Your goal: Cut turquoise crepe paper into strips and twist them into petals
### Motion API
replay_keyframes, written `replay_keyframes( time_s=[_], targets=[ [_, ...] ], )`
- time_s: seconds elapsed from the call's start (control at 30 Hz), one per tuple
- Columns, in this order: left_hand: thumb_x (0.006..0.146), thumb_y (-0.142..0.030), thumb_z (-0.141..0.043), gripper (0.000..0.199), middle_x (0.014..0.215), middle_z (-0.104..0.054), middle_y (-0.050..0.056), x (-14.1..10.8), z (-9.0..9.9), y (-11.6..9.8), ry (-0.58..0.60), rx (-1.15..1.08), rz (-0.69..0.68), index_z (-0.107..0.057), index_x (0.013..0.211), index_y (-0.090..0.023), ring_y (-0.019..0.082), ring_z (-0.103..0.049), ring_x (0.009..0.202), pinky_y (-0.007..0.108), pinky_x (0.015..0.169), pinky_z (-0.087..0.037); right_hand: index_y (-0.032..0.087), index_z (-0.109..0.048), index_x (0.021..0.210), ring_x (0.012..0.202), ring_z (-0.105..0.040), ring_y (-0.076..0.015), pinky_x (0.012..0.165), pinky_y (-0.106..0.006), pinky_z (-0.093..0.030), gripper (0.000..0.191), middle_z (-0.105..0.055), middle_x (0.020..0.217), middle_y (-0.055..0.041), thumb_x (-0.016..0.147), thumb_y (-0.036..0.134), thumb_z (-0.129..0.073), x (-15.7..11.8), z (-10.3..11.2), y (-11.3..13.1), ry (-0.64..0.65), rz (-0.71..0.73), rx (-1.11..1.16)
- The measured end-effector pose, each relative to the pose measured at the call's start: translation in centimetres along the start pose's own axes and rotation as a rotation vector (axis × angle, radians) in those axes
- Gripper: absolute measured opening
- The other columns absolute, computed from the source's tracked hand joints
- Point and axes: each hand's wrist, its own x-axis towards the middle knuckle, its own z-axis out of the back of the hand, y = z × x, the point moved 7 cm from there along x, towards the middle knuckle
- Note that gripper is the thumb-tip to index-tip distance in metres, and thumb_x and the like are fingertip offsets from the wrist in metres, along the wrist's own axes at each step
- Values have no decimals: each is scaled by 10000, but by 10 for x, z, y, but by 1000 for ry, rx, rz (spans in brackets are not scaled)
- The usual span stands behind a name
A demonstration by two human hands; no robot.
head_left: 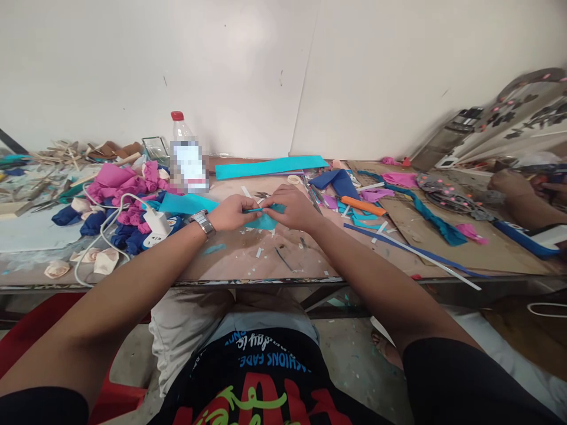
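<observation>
Pinching the small turquoise strip (pixel 264 221), our left hand (pixel 233 212) and right hand (pixel 290 206) seemingly fold its edge.

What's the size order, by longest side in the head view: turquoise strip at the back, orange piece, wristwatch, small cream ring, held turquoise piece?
1. Turquoise strip
2. Orange piece
3. Wristwatch
4. Small cream ring
Held turquoise piece: partly covered, so unranked.
</observation>
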Motion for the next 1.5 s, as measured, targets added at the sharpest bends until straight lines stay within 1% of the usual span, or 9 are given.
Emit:
replay_keyframes(
  time_s=[0.13, 0.23, 0.4, 0.63, 0.8, 0.9, 1.2, 1.33, 1.5],
  targets=[
    [978, -477, -530, 392, 641, -546, -10, -2, 1, -7, -31, 89, -74, -713, 847, -156, 124, -428, 608, 270, 599, -301, 219, -752, 855, 835, -660, -236, 849, -404, -469, 184, -780, 831, -60, 940, 323, -626, 0, 0, 2, 2, -10, 24],
    [992, -468, -502, 401, 651, -582, -2, -2, 2, -9, -49, 139, -97, -715, 851, -159, 133, -464, 620, 275, 619, -309, 220, -748, 858, 845, -654, -240, 847, -402, -464, 166, -776, 835, -55, 923, 322, -634, -1, -1, 1, 19, -27, 33],
    [1001, -451, -477, 417, 588, -488, -20, -1, 4, -6, -48, 152, -90, -634, 747, -161, 127, -415, 587, 282, 602, -288, 206, -737, 873, 895, -641, -256, 861, -407, -450, 140, -773, 864, -63, 902, 302, -638, -1, -3, -4, 22, -49, 6],
    [974, -427, -507, 385, 559, -445, -24, 0, 9, -1, -86, 169, -35, -581, 697, -171, 125, -387, 558, 296, 576, -246, 206, -726, 855, 926, -633, -273, 869, -423, -437, 108, -775, 869, -68, 884, 277, -649, -2, 2, -9, 5, -69, -28],
    [954, -429, -535, 349, 577, -468, -26, -1, 5, 0, -66, 112, -15, -647, 758, -162, 119, -370, 559, 283, 561, -251, 215, -750, 887, 904, -636, -256, 859, -404, -452, 99, -774, 867, -51, 867, 274, -673, -3, -2, -9, 3, -77, 12],
    [934, -444, -571, 352, 567, -426, -34, 0, 3, 0, -35, 88, 4, -660, 750, -158, 113, -340, 556, 276, 548, -243, 217, -758, 883, 872, -645, -245, 855, -400, -454, 108, -777, 858, -43, 878, 269, -664, -3, -4, -8, 11, -82, 9],
    [941, -441, -546, 362, 602, -452, -32, 1, 4, 4, 6, -8, 19, -721, 853, -137, 109, -360, 572, 260, 550, -257, 249, -787, 916, 883, -664, -255, 864, -419, -467, 147, -799, 879, -48, 906, 278, -643, -1, 2, 0, -13, 2, -5],
    [918, -420, -559, 334, 631, -521, -25, 2, 3, 3, 29, -74, 22, -742, 917, -141, 111, -382, 578, 261, 564, -302, 255, -797, 913, 885, -676, -247, 879, -425, -466, 155, -808, 901, -49, 918, 280, -644, -1, 3, 0, -24, 15, 5],
    [881, -361, -555, 310, 743, -638, -1, 3, 3, 4, 40, -147, 42, -757, 981, -148, 124, -465, 638, 263, 615, -365, 250, -802, 900, 886, -691, -231, 881, -413, -463, 146, -810, 900, -45, 921, 274, -659, -1, 2, 1, -20, 43, 12]
  ],
)
